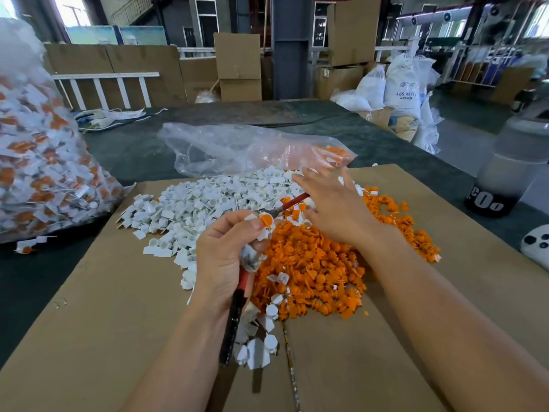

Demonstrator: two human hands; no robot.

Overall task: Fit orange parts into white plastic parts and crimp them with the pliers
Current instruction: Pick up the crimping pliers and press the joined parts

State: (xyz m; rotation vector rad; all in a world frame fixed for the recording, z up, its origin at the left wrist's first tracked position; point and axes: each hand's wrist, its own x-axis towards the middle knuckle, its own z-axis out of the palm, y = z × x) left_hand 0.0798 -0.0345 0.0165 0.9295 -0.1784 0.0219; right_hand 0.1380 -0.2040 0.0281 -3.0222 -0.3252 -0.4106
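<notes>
A heap of white plastic parts lies on the cardboard sheet, with a heap of orange parts to its right. My left hand grips the pliers by a red-and-black handle that points toward me. Its thumb and fingertips pinch a white part with an orange part fitted in it, against the pliers' metal head. The other red handle sticks out to the upper right, under my right hand. That hand is spread flat, fingers straight, over the line where the two heaps meet; nothing is visibly held in it.
A large clear bag of assembled white-and-orange parts stands at the left. A near-empty clear bag lies behind the heaps. A translucent bottle stands at the right edge, with a white device below it. Cardboard boxes and sacks stand beyond the table.
</notes>
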